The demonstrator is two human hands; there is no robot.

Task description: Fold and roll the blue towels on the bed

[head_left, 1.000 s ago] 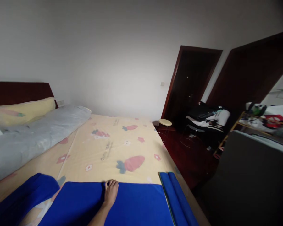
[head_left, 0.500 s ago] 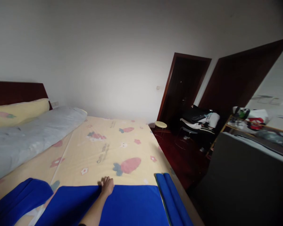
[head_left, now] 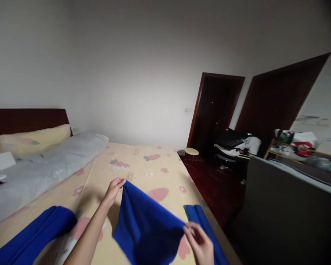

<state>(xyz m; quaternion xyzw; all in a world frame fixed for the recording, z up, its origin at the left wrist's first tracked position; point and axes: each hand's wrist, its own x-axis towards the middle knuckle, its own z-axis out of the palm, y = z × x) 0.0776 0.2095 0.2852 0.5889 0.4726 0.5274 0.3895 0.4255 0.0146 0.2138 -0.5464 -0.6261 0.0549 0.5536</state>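
Blue cloth: a blue cloth (head_left: 146,228) hung lifted above the bed, stretched between both hands and sagging in the middle.
Left hand: the left hand (head_left: 114,188) was closed on the far upper corner of the blue cloth, fingers pinched over the edge, the forearm reaching out from the lower frame.
Right hand: the right hand (head_left: 200,243) gripped the near corner of the same cloth between thumb and fingertips, low in the view (its palm faced partly up).
Bed: the bed (head_left: 143,169) carried a pale yellow sheet printed with pink strawberries and small flowers; the cloth hung over its near half.
Folded pieces: a folded blue cloth (head_left: 202,221) lay on the sheet at the bed's right edge, just beside the right hand; another blue bundle (head_left: 38,235) lay at the lower left, apart from the left forearm.
Bolster: a long grey bolster (head_left: 44,165) lay along the left side of the bed, with a yellow pillow (head_left: 33,140) behind it against the dark wooden headboard (head_left: 27,119).
Room: a small round stool (head_left: 191,151) stood past the bed's far corner on a dark red floor, near a dark wooden door (head_left: 217,106); a chair piled with clothes (head_left: 234,141) stood further right (its contents were too dim to tell apart).
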